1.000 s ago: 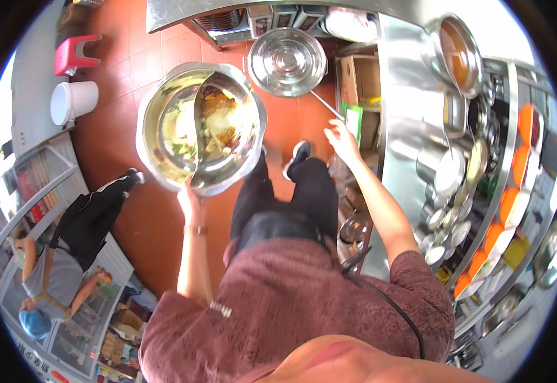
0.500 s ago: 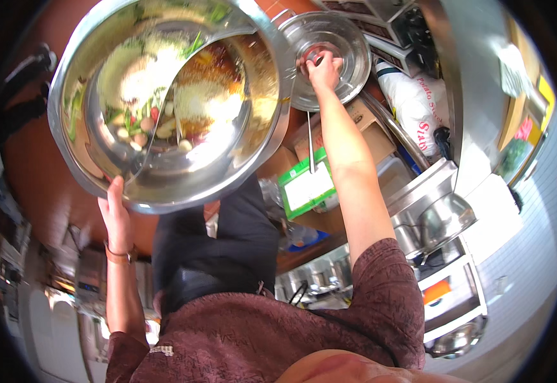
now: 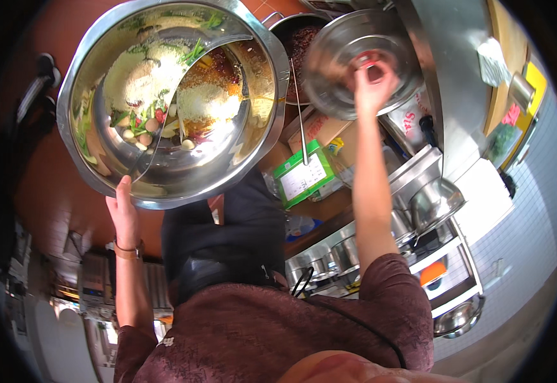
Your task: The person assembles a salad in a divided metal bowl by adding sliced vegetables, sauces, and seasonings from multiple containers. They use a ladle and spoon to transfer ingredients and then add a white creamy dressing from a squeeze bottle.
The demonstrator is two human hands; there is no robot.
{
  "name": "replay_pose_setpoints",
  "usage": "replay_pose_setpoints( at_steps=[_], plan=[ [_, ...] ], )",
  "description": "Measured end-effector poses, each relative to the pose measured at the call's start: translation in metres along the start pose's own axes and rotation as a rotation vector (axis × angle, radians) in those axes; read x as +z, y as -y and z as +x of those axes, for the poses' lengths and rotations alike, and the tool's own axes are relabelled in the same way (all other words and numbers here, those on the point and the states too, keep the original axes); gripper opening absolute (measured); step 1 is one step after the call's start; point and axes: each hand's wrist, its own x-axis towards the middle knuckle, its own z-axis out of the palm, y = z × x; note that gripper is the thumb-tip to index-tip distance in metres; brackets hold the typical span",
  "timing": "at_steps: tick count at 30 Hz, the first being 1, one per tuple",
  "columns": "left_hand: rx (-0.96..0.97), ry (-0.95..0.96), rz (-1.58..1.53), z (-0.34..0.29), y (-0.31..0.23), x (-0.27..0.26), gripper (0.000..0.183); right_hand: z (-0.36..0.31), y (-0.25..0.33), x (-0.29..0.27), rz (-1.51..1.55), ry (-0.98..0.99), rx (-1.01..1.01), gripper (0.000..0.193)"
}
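My left hand (image 3: 121,214) grips the lower rim of a wide stainless-steel divided hot pot (image 3: 211,182) with a curved partition. Pale powder (image 3: 144,80), green scallion, red dates and small round pieces sit in one side; the other holds reddish-brown sauce (image 3: 211,67) and more pale powder. My right hand (image 3: 375,86) is closed on the reddish knob of a see-through, metal-rimmed lid (image 3: 329,80), which is blurred by motion. The lid is held over the right part of a cooking pot (image 3: 299,41) with dark red-brown contents. A long thin metal handle (image 3: 300,115) slants down from beside that pot.
A green-and-white box (image 3: 301,175) and cardboard boxes (image 3: 322,131) lie below the cooking pot. A white printed sack (image 3: 412,121) is right of them. Metal pots (image 3: 438,201) stand on a rack at lower right. A steel counter (image 3: 428,38) runs along the right.
My right hand has lifted the lid and carried it to the right, uncovering the cooking pot's dark contents. The divided pot has shifted only slightly, still in my left hand.
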Motion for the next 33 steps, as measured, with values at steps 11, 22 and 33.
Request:
replay_pose_setpoints(
  at_steps=[11,22,33],
  plan=[
    [-0.088,0.031,-0.043,0.001,-0.006,-0.011,0.036,0.182,-0.103,0.014,-0.284,0.066,0.136,0.036],
    [-0.06,-0.012,-0.126,-0.008,-0.011,0.006,0.03,0.017,-0.036,-0.007,0.009,-0.194,-0.041,0.024],
    [-0.019,0.059,-0.108,-0.006,-0.016,0.003,0.036,-0.325,-0.088,0.033,0.027,0.739,0.65,0.048]
  ],
)
